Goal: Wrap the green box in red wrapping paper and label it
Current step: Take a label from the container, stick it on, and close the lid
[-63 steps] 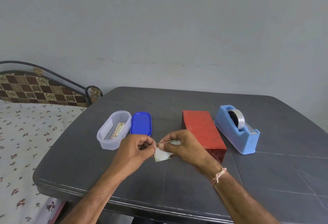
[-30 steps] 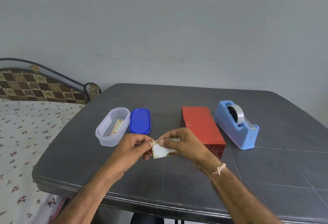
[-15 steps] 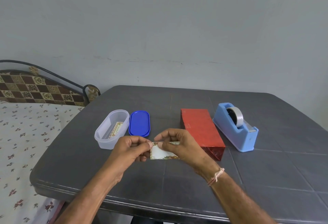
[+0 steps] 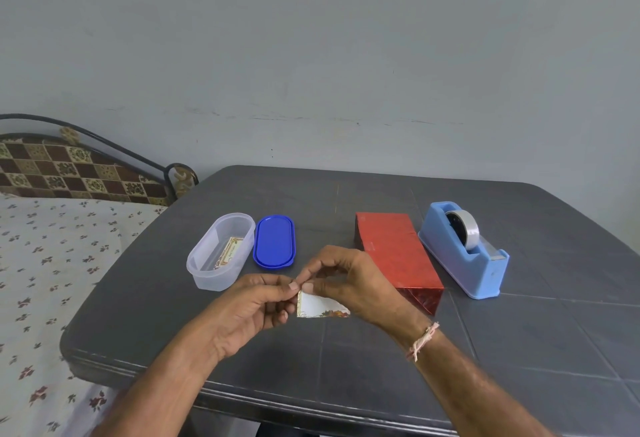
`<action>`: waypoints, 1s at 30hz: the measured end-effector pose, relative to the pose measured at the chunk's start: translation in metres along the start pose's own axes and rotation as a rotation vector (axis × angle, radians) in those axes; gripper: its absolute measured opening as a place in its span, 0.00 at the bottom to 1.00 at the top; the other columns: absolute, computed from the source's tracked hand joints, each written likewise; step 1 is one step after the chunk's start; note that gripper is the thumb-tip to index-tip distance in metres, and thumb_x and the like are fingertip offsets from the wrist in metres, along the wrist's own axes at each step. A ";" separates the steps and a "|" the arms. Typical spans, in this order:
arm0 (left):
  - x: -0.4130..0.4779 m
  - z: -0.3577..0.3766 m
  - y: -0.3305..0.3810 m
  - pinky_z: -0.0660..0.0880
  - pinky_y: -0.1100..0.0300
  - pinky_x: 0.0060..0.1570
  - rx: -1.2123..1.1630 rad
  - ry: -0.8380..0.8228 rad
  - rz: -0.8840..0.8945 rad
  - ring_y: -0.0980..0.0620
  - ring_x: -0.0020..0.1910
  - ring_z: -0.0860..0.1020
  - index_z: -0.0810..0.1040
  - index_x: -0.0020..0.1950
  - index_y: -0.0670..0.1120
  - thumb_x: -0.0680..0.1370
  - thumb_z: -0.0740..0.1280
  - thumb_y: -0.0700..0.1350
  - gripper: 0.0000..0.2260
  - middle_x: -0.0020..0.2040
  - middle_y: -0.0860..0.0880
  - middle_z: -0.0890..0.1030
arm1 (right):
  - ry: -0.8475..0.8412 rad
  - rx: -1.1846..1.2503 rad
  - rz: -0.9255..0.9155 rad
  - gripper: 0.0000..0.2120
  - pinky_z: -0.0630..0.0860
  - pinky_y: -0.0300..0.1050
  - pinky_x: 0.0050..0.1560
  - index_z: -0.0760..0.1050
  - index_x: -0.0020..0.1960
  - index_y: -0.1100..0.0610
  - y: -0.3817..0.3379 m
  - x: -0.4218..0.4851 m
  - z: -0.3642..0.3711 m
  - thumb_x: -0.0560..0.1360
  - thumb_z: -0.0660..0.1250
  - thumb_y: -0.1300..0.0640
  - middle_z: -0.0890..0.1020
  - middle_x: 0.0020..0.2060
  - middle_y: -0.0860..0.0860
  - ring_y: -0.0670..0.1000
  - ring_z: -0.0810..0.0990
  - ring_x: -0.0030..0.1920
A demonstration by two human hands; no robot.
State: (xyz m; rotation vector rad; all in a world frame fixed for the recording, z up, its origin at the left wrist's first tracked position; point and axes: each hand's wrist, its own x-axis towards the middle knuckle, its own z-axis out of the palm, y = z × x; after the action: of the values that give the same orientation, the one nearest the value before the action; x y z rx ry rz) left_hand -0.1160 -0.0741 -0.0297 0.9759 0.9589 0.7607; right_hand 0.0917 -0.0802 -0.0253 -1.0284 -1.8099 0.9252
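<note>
The box wrapped in red paper (image 4: 394, 256) lies lengthwise on the dark grey table (image 4: 519, 339), right of centre. In front of it, just above the table, both hands hold a small white label (image 4: 320, 307) with a floral border. My left hand (image 4: 256, 308) pinches the label's upper left corner between thumb and fingers. My right hand (image 4: 349, 281) pinches the same corner from the right, its palm covering the label's right end.
A clear oval container (image 4: 221, 253) with labels inside stands at the left, its blue lid (image 4: 274, 245) flat beside it. A blue tape dispenser (image 4: 464, 249) sits right of the red box. A bed with a flowered sheet (image 4: 52, 263) adjoins the table's left edge.
The label has turned from edge-on to face me and hangs lower. Both hands kept pinching it and stayed in front of the red box.
</note>
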 end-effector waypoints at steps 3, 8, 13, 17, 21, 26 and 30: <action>0.003 0.001 -0.001 0.77 0.65 0.30 -0.026 0.002 -0.012 0.53 0.32 0.78 0.85 0.49 0.35 0.74 0.72 0.38 0.07 0.38 0.42 0.81 | 0.026 -0.016 0.005 0.04 0.78 0.38 0.45 0.84 0.46 0.58 0.002 0.003 0.000 0.73 0.77 0.63 0.84 0.41 0.46 0.46 0.83 0.43; 0.011 -0.001 -0.004 0.76 0.65 0.31 -0.048 0.072 -0.018 0.54 0.33 0.78 0.85 0.52 0.35 0.76 0.72 0.39 0.09 0.40 0.42 0.82 | 0.049 -0.019 -0.009 0.04 0.78 0.37 0.47 0.81 0.46 0.58 0.004 0.007 -0.001 0.75 0.75 0.65 0.84 0.45 0.49 0.46 0.84 0.48; 0.023 -0.012 -0.011 0.77 0.65 0.31 0.018 0.204 0.000 0.54 0.32 0.79 0.85 0.49 0.36 0.80 0.70 0.37 0.06 0.39 0.42 0.83 | 0.152 0.221 0.047 0.03 0.78 0.40 0.48 0.80 0.47 0.59 0.005 0.012 -0.005 0.78 0.71 0.65 0.85 0.43 0.55 0.47 0.82 0.44; 0.036 -0.017 -0.019 0.76 0.62 0.35 0.312 0.372 0.100 0.55 0.34 0.80 0.87 0.45 0.41 0.80 0.70 0.39 0.07 0.37 0.45 0.85 | 0.317 0.311 0.072 0.01 0.75 0.34 0.41 0.80 0.49 0.66 0.005 0.017 -0.010 0.78 0.70 0.69 0.84 0.38 0.52 0.44 0.79 0.38; 0.053 -0.024 -0.027 0.74 0.64 0.37 0.857 0.543 0.245 0.58 0.37 0.81 0.85 0.40 0.49 0.78 0.73 0.43 0.07 0.35 0.53 0.84 | 0.489 0.405 0.079 0.03 0.77 0.36 0.41 0.79 0.52 0.63 0.005 0.021 -0.020 0.79 0.70 0.67 0.84 0.40 0.53 0.47 0.80 0.40; 0.064 -0.022 -0.040 0.71 0.72 0.40 1.056 0.584 0.371 0.62 0.41 0.79 0.81 0.47 0.54 0.78 0.73 0.44 0.05 0.41 0.60 0.81 | 0.482 0.411 0.117 0.10 0.79 0.45 0.45 0.73 0.59 0.60 0.007 0.024 -0.036 0.79 0.70 0.66 0.84 0.36 0.51 0.51 0.81 0.40; 0.069 -0.016 -0.041 0.76 0.66 0.54 1.129 0.571 0.404 0.60 0.47 0.80 0.84 0.53 0.54 0.81 0.70 0.47 0.04 0.47 0.59 0.83 | 0.395 0.311 0.155 0.10 0.77 0.51 0.48 0.71 0.59 0.58 0.012 0.026 -0.042 0.80 0.70 0.64 0.84 0.35 0.49 0.51 0.81 0.41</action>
State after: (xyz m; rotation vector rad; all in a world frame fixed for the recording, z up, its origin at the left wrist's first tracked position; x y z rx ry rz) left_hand -0.0996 -0.0244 -0.0933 2.0344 1.7967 0.8428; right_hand 0.1250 -0.0441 -0.0122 -1.0723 -1.2321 0.9797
